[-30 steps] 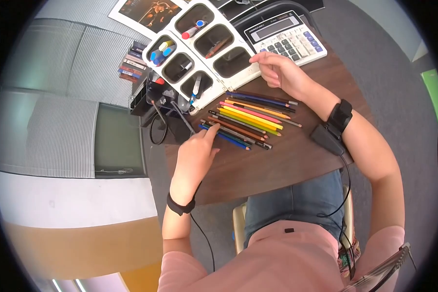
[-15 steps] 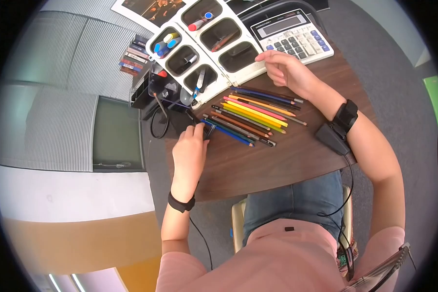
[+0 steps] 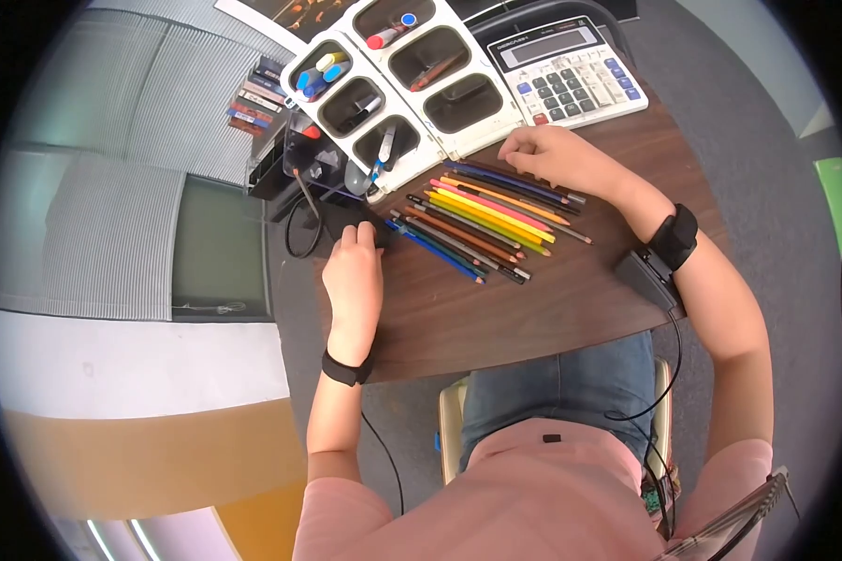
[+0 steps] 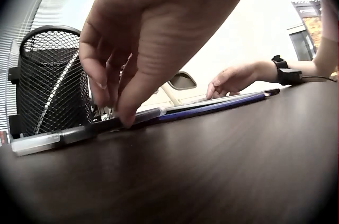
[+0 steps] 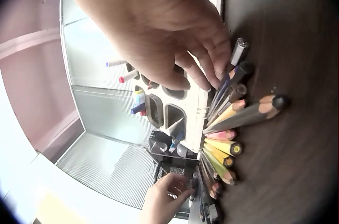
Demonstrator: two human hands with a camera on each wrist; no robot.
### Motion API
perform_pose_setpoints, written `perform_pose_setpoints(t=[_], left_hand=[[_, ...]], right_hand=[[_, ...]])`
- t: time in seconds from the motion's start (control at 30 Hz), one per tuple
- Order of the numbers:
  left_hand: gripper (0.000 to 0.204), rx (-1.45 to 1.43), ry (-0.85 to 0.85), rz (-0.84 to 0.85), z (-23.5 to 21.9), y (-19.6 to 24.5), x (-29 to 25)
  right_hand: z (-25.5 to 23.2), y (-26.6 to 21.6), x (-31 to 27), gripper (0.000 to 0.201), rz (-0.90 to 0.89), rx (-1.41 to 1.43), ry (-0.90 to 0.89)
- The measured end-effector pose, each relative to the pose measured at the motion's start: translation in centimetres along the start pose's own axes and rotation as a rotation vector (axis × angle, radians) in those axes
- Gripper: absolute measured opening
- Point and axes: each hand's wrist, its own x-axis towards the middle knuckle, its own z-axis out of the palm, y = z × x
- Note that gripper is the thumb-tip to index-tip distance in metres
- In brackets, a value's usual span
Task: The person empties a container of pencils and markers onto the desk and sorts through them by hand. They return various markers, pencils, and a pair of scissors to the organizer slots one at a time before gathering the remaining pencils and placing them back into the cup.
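In the left wrist view, the left hand (image 4: 153,38) has its thumb and fingers about a black pen (image 4: 108,125) with clear ends, low over the table. The head view shows that left hand (image 3: 354,285) at the left end of a row of colored pencils (image 3: 482,220), the pen mostly hidden there. The right hand (image 3: 571,164) is just beyond the dark pencils, fingers loosely bent. From the right wrist, the right hand (image 5: 164,28) has its fingertips close beside the blue and dark pencils (image 5: 228,83); contact is unclear, and its thumb stands apart.
A white organizer (image 3: 412,101) with markers and pens stands behind the pencils, beside a calculator (image 3: 571,79). A black mesh holder (image 4: 53,86) is close to the left hand. A cable (image 3: 674,374) hangs from the right wrist over the table's front edge.
The left hand has moved left, away from the pencils. The right hand has come down from the organizer's edge to near the dark pencils, its fingers more bent.
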Motion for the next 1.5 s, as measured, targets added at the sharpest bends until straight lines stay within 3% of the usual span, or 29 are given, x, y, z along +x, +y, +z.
perform_pose_setpoints(t=[0.07, 0.1, 0.17, 0.23, 0.37, 0.6, 0.67, 0.8, 0.9, 0.97, 1.07, 1.23, 1.37, 1.47, 1.5], left_hand=[[0.025, -0.009, 0.021, -0.020, -0.6, 0.5, -0.1], [0.029, -0.139, -0.069, -0.022, -1.1, 0.8, -0.3], [0.034, -0.274, -0.160, -0.028, -1.8, 1.7, -0.9], [0.050, -0.441, -0.211, 0.038, -2.3, 3.0, -1.4], [0.070, -0.241, -0.192, 0.170, -2.9, 4.7, -1.6], [0.060, -0.283, -0.228, 0.206, -1.1, 4.6, -0.2], [0.057, -0.404, -0.236, 0.239, -1.0, 4.7, 0.4], [0.056, -0.469, -0.234, 0.263, -0.7, 6.2, 1.5], [0.047, -0.621, -0.151, 0.272, -0.9, 6.8, 1.7], [0.038, -0.803, -0.227, 0.201, -1.4, 7.0, 1.9], [0.037, -0.851, -0.302, 0.156, -2.0, 5.8, 2.0], [0.022, -0.593, -0.256, 0.093, -4.2, 2.8, 1.0], [0.025, -0.302, -0.185, 0.043, -3.1, 0.0, -0.7], [0.024, -0.206, -0.216, -0.042, -1.6, -1.4, -1.8], [0.024, -0.207, -0.214, -0.051, -0.9, -1.8, -2.2]], right_hand=[[-0.1, -0.4, -0.1, 0.024, 0.125, 0.130, -0.003], [0.1, 0.0, -0.1, 0.024, 0.128, 0.128, -0.001], [0.7, 1.0, 0.3, 0.022, -0.145, -0.083, 0.206], [0.4, 0.0, -0.2, 0.022, -0.126, -0.099, 0.186], [0.9, 0.3, -0.2, 0.023, -0.119, -0.041, 0.176], [0.7, -0.5, -0.5, 0.024, -0.091, -0.079, 0.124], [0.6, -1.6, -1.1, 0.025, -0.025, -0.109, -0.013], [1.6, -0.9, -1.5, 0.034, -0.226, -0.286, 0.038], [1.6, -1.2, -1.7, 0.043, -0.187, -0.310, 0.012], [1.7, -1.0, -1.8, 0.046, -0.193, -0.303, 0.024], [1.7, -0.9, -1.7, 0.046, -0.165, -0.269, 0.058], [1.6, -0.7, -1.6, 0.044, -0.163, -0.275, 0.061], [2.0, -0.3, -1.4, 0.040, -0.173, -0.308, 0.098], [2.4, -1.0, -1.9, 0.048, -0.120, -0.332, 0.081], [3.4, -1.6, -2.3, 0.056, -0.152, -0.454, 0.140]])
